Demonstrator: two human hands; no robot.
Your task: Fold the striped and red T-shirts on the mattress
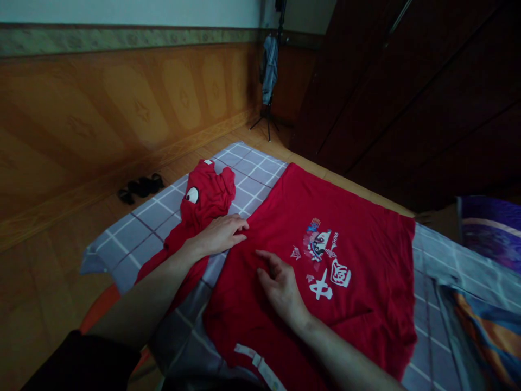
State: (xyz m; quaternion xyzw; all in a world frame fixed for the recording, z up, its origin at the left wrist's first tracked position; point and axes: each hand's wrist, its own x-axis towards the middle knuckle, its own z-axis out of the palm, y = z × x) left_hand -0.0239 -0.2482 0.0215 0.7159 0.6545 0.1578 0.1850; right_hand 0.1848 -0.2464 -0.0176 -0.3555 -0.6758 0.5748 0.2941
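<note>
A red T-shirt (358,217) with a white and coloured print lies spread on a grey checked cloth (134,233). My left hand (223,232) rests at the shirt's left edge, palm down, its fingers apart and holding nothing. Over the middle of the shirt, left of the print, is my right hand (280,282), its fingers loosely bent and apart, with nothing in it. A second red garment (209,190), crumpled and bearing a white eye shape, lies to the left, partly beneath my left forearm. The first shirt's pale neckband shows near the bottom.
Blue and orange fabric (484,331) lies at the right, with a purple item (488,228) behind it. Dark shoes (140,187) are on the floor at left. A stand with clothes (269,70) is in the corner. An orange seat (100,307) shows below my left arm.
</note>
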